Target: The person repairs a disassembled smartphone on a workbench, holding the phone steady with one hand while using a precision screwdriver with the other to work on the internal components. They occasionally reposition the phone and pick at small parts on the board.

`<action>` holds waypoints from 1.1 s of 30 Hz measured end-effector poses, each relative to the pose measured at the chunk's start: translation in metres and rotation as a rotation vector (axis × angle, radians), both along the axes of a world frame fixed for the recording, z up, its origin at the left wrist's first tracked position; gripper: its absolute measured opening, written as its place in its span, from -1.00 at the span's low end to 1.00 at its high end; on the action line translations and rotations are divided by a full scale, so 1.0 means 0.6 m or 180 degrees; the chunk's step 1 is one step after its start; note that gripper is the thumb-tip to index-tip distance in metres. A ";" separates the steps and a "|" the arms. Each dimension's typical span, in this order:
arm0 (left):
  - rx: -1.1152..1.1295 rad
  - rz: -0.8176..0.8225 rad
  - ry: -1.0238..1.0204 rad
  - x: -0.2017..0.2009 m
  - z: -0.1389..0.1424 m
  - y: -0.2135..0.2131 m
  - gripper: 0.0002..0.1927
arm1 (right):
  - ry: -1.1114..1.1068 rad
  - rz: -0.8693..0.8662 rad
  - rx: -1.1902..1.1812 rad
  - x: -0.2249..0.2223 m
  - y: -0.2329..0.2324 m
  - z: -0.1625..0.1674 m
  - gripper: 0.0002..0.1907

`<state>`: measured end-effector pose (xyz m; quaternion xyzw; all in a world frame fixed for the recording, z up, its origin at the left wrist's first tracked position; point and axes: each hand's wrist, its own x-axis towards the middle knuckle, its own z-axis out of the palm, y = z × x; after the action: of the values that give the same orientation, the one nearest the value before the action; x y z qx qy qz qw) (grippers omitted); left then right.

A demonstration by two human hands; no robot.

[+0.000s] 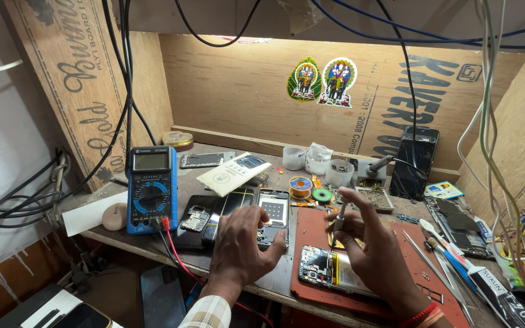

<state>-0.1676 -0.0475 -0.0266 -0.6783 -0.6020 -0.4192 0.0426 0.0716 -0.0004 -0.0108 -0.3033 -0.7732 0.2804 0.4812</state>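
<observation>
— Why is the left hand (pixel 242 240) lying flat like that?

— It looks like a steadying press: palm down, fingers spread loosely, gripping nothing, its fingertips on the near end of the opened black phone frame with the pale inner panel (pixel 273 217) on the wooden bench (pixel 153 242).

— And the right hand (pixel 369 243)?

— Closed in a pinch around a slim grey-handled screwdriver (pixel 338 226), held nearly upright with the index finger raised off it, probably so that the tip comes straight down. The tip hangs over the far end of the open phone with bare circuit board and yellow-edged battery (pixel 329 271).

— Where does that phone lie?

— On the rust-red work mat (pixel 445 285), near the front edge of the bench, right of the left hand. The mat likely keeps small screws from rolling away.

— What else is about?

— A blue digital multimeter (pixel 150 189) leans upright at the left, its red lead (pixel 177 255) trailing off the near edge.
</observation>
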 end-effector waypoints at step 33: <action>-0.0023 -0.1472 0.1058 0.000 0.014 -0.025 -0.38 | -0.0018 -0.0593 0.0213 -0.015 -0.016 -0.007 -0.25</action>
<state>-0.1677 -0.0624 -0.0184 -0.8572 -0.4175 -0.2987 0.0415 0.0625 -0.0099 -0.0152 -0.3584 -0.7519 0.2076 0.5129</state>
